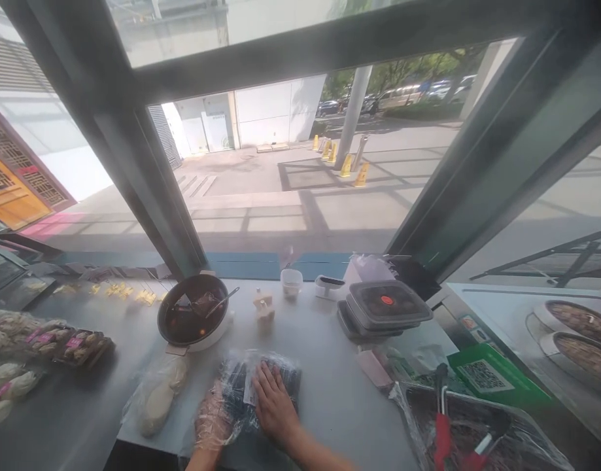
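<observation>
A: This is a grey counter [329,392] by a big window. Close to the front edge lies a dark pack in clear wrap [261,386].

B: What are the hands doing?

A: The right hand [273,405] is bare and lies flat and open on top of the pack. The left hand [210,422] wears a thin see-through glove and rests at the pack's left edge. I cannot tell if its fingers are curled around the wrap or just touching it.

B: How would the pack feel?

A: Soft and light, I think. The wrap looks crinkly and slippery, so a pinch on the loose film could slide. Better to hold it by both sides, or from under.

B: What sits next to it?

A: A bag of pale buns [157,399] on the left. Farther back stands a dark bowl with a spoon [195,311], and lidded black boxes [386,304] are stacked on the right. Past those is the glass and the street.
</observation>
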Demonstrator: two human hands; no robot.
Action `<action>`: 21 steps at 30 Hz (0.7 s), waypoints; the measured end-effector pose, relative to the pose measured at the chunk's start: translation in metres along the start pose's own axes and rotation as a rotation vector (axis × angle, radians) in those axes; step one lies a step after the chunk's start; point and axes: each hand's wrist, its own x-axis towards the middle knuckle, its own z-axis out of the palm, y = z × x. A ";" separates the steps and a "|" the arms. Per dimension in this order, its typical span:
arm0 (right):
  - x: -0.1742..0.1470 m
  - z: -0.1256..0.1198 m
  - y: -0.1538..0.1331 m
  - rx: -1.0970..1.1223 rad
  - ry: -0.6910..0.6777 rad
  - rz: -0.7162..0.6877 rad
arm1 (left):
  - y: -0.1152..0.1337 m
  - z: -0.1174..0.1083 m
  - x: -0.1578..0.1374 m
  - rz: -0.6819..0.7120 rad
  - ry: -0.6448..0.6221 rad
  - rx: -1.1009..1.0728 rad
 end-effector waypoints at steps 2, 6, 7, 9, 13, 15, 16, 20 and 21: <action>0.005 -0.007 0.001 0.046 -0.040 0.029 | -0.011 -0.016 -0.002 0.027 -0.058 -0.001; 0.015 -0.012 0.001 0.077 -0.084 0.103 | -0.034 -0.033 -0.007 0.236 -0.142 -0.026; 0.018 -0.010 0.000 0.076 -0.085 0.118 | -0.038 -0.030 -0.009 0.284 -0.146 -0.028; 0.021 -0.005 0.000 0.072 -0.075 0.130 | -0.042 -0.016 -0.015 0.291 -0.122 -0.016; 0.022 0.009 0.000 0.037 -0.007 0.120 | -0.043 0.025 -0.024 0.142 0.003 0.099; 0.022 0.015 0.000 0.019 0.023 0.115 | -0.044 0.039 -0.023 0.117 0.009 0.100; 0.022 0.017 0.000 0.021 0.030 0.109 | -0.044 0.042 -0.022 0.109 -0.005 0.073; 0.021 0.020 0.001 0.050 0.067 0.087 | -0.040 0.039 -0.017 0.055 -0.052 -0.036; 0.021 0.021 0.001 0.048 0.075 0.087 | -0.038 0.037 -0.017 0.056 -0.051 -0.041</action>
